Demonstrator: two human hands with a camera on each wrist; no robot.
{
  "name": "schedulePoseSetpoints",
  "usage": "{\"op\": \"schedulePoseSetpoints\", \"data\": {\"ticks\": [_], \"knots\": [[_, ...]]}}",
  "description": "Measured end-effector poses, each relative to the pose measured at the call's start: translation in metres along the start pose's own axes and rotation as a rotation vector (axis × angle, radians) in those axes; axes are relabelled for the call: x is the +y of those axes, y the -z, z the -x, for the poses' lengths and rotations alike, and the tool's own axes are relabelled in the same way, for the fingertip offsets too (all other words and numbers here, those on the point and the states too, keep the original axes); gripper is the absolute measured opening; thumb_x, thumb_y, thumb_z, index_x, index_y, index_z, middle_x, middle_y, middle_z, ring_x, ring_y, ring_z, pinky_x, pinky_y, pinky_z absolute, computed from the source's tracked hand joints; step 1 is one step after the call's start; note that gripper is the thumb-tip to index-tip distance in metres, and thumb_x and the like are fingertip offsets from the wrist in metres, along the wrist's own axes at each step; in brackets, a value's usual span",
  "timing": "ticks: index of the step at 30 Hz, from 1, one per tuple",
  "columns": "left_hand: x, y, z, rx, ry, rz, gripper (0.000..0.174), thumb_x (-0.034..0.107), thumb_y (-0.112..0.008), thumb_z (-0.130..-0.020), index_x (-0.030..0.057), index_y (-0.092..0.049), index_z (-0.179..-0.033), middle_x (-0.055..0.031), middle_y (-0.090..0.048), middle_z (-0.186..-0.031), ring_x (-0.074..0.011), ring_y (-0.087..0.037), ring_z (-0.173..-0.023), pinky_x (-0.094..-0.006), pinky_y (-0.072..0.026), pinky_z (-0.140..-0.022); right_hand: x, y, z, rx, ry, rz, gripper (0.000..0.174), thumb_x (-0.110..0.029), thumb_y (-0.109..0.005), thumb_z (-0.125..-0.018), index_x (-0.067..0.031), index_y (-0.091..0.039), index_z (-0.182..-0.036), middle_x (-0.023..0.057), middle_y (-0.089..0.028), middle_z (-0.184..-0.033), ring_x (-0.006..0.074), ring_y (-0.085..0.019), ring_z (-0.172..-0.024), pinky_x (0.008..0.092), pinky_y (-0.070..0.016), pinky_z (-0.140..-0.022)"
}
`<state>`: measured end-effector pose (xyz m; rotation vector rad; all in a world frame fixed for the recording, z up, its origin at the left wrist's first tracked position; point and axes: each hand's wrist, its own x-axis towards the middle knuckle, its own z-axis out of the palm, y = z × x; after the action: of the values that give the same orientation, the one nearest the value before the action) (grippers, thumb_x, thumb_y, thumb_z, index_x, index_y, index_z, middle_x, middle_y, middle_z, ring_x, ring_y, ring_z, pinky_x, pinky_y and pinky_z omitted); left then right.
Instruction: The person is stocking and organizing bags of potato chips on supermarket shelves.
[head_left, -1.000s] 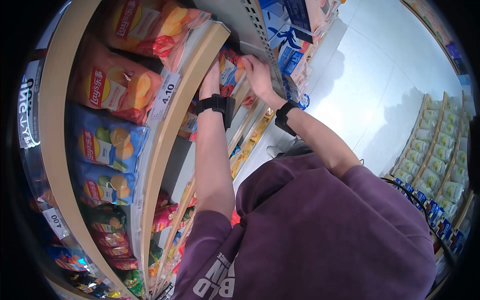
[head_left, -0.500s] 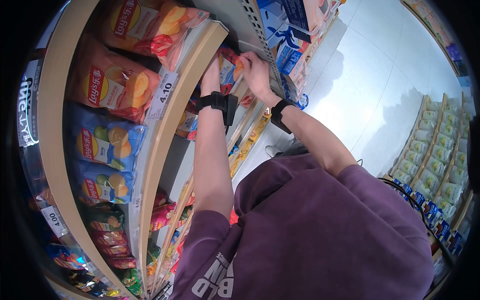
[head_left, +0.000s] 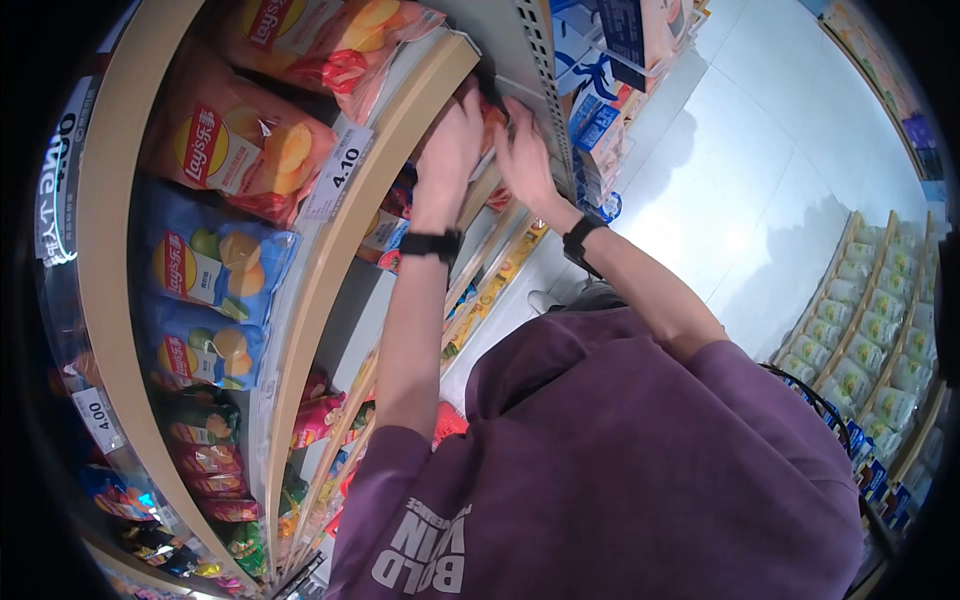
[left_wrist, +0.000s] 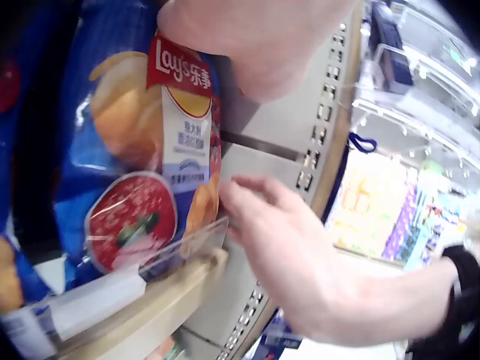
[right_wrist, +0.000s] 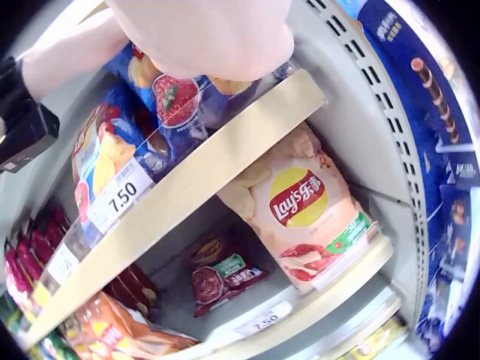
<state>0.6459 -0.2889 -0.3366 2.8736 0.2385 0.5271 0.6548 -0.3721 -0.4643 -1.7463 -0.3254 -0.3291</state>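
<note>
Upright on a shelf stands a blue Lay's chip bag (left_wrist: 131,142) with a red label, beside another blue bag at the far left. My left hand (head_left: 450,145) is over this bag's upper part; in the left wrist view the hand (left_wrist: 259,41) crosses the top, its fingertips out of sight. At the bag's right edge is my right hand (head_left: 525,160), fingers fairly straight; the left wrist view shows its fingertips touching the edge or just beside it (left_wrist: 289,259). From the right wrist, the right hand (right_wrist: 214,34) covers part of the blue bags (right_wrist: 176,101).
A wooden shelf edge (head_left: 350,230) with price tags runs beside my left forearm, with red and blue chip bags (head_left: 240,150) behind it. Below the blue bags sits a pink Lay's bag (right_wrist: 300,202). A perforated metal panel (left_wrist: 319,127) and boxed goods (head_left: 600,125) stand at the right.
My left hand has come up and out from behind the shelf edge, showing more of its back. My right hand's bent fingers have straightened. The head view has shifted slightly.
</note>
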Motion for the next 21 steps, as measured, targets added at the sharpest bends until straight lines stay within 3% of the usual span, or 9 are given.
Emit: {"op": "schedulePoseSetpoints", "data": {"ticks": [1,2,4,7,10,13,17,18,21], "knots": [[0.001,0.001,0.012,0.032,-0.028,-0.073,0.051,0.033,-0.058,-0.092,-0.0034,-0.052,-0.126,-0.0265,-0.059,-0.119,-0.0421,-0.057,-0.11,-0.0497,-0.0426,-0.095,-0.006,0.004,0.001,-0.02,0.09,0.029,0.049,-0.017,-0.056,-0.094,0.0024,-0.04,-0.135,0.0248,-0.045,-0.141,0.0413,-0.044,-0.129,0.0447,-0.04,-0.105],[-0.004,0.002,0.025,0.076,-0.122,-0.118,0.056,0.035,-0.058,-0.092,-0.0039,-0.048,-0.13,-0.0263,-0.056,-0.124,-0.042,-0.053,-0.115,-0.0506,-0.039,-0.099,-0.011,0.011,0.001,-0.11,0.156,-0.016,0.055,-0.017,-0.055,-0.094,0.0012,-0.034,-0.141,0.0217,-0.032,-0.151,0.0381,-0.033,-0.138,0.045,-0.0309,-0.114],[-0.018,-0.001,0.052,0.158,-0.311,-0.203,0.066,0.04,-0.057,-0.093,-0.0049,-0.04,-0.138,-0.0258,-0.051,-0.133,-0.0419,-0.047,-0.125,-0.0525,-0.0318,-0.106,-0.019,0.021,-0.013,-0.179,0.434,0.099,0.053,-0.019,-0.055,-0.095,0.0,-0.036,-0.141,0.0214,-0.031,-0.152,0.0366,-0.033,-0.139,0.0461,-0.0287,-0.116],[-0.042,0.002,0.076,0.019,-0.179,-0.25,0.077,0.044,-0.058,-0.092,-0.0022,-0.03,-0.147,-0.0238,-0.043,-0.143,-0.0406,-0.038,-0.133,-0.0546,-0.0221,-0.112,-0.01,0.021,-0.032,-0.382,0.682,0.319,0.053,-0.03,-0.057,-0.095,-0.003,-0.042,-0.138,0.0205,-0.038,-0.146,0.0345,-0.036,-0.137,0.0478,-0.025,-0.118],[-0.063,0.0,0.076,0.01,-0.198,-0.358,0.078,0.047,-0.06,-0.09,-0.0026,-0.033,-0.145,-0.0219,-0.043,-0.143,-0.0378,-0.041,-0.132,-0.0493,-0.0285,-0.111,-0.008,0.019,-0.047,-0.656,0.682,0.489,0.056,-0.041,-0.059,-0.092,-0.0043,-0.046,-0.133,0.0178,-0.045,-0.137,0.0337,-0.04,-0.133,0.0469,-0.0244,-0.118],[-0.056,0.005,0.075,0.016,-0.216,-0.398,0.075,0.045,-0.061,-0.09,-0.0023,-0.036,-0.143,-0.0203,-0.045,-0.141,-0.035,-0.044,-0.13,-0.0448,-0.0329,-0.11,-0.003,0.012,-0.047,-0.46,0.802,0.444,0.055,-0.043,-0.059,-0.092,-0.0054,-0.047,-0.13,0.016,-0.045,-0.138,0.0325,-0.04,-0.133,0.0466,-0.025,-0.118],[-0.054,0.0,0.078,0.054,-0.195,-0.286,0.075,0.041,-0.066,-0.087,-0.002,-0.039,-0.141,-0.0201,-0.05,-0.136,-0.0352,-0.046,-0.128,-0.0447,-0.0352,-0.108,-0.016,0.018,-0.065,-0.51,1.016,0.528,0.067,-0.05,-0.061,-0.086,-0.0094,-0.045,-0.137,0.0125,-0.044,-0.141,0.0296,-0.034,-0.138,0.0466,-0.0205,-0.12],[-0.058,-0.001,0.076,0.044,-0.2,-0.281,0.075,0.041,-0.066,-0.086,-0.0021,-0.04,-0.141,-0.0203,-0.05,-0.136,-0.0355,-0.046,-0.127,-0.045,-0.0356,-0.107,-0.013,0.015,-0.069,-0.608,0.938,0.603,0.071,-0.053,-0.061,-0.084,-0.011,-0.044,-0.14,0.0115,-0.043,-0.143,0.0284,-0.032,-0.14,0.0465,-0.0185,-0.12],[-0.065,-0.008,0.07,0.031,-0.209,-0.332,0.077,0.041,-0.068,-0.084,-0.0018,-0.039,-0.141,-0.0202,-0.049,-0.136,-0.036,-0.046,-0.127,-0.0453,-0.0365,-0.106,-0.008,0.011,-0.074,-0.557,0.97,0.563,0.072,-0.052,-0.061,-0.086,-0.0037,-0.046,-0.137,0.0203,-0.04,-0.143,0.0372,-0.031,-0.138,0.0484,-0.0207,-0.119]]}}
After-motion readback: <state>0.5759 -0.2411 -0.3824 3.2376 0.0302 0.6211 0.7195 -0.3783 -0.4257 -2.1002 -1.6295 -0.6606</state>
